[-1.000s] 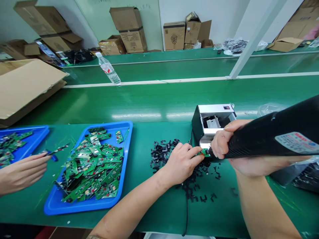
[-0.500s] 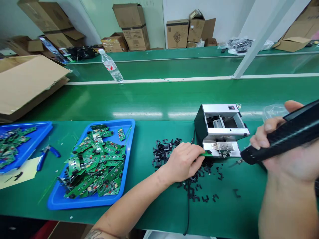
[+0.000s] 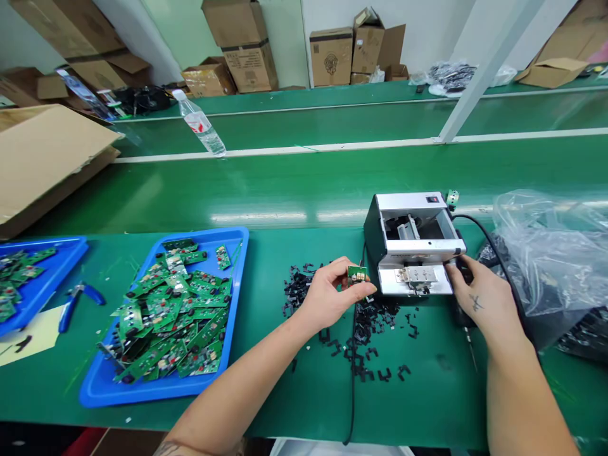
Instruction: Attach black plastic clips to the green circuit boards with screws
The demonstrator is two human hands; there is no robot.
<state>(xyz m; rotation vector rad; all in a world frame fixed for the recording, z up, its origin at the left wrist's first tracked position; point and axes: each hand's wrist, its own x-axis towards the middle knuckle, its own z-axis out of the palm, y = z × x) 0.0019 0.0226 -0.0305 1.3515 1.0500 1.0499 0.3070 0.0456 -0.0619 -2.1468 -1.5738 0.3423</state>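
Between the thumb and fingers of my left hand (image 3: pixel 335 292) is a small green circuit board (image 3: pixel 357 274), raised just left of a silver and black desktop machine (image 3: pixel 411 244). My right hand (image 3: pixel 484 297) is at the machine's right side, closed around a black electric screwdriver (image 3: pixel 462 313) that it partly covers. The screwdriver's thin bit (image 3: pixel 471 351) points down toward the table's near edge. In front of the machine is a metal fixture block (image 3: pixel 418 275). Small black plastic clips (image 3: pixel 375 320) lie scattered below the machine and around my left hand.
A blue tray (image 3: pixel 240 278) heaped with circuit boards stands left, with another blue tray (image 3: pixel 71 253) beyond blue-handled pliers (image 3: pixel 71 307). Clear plastic bags (image 3: pixel 551 266) of black parts sit right. A black cable (image 3: pixel 354 380) crosses the table front. A water bottle (image 3: pixel 199 123) stands behind.
My right hand has come down and left with the screwdriver, from near the camera to the machine's side. My left hand has drawn the circuit board left and up, away from the machine's front.
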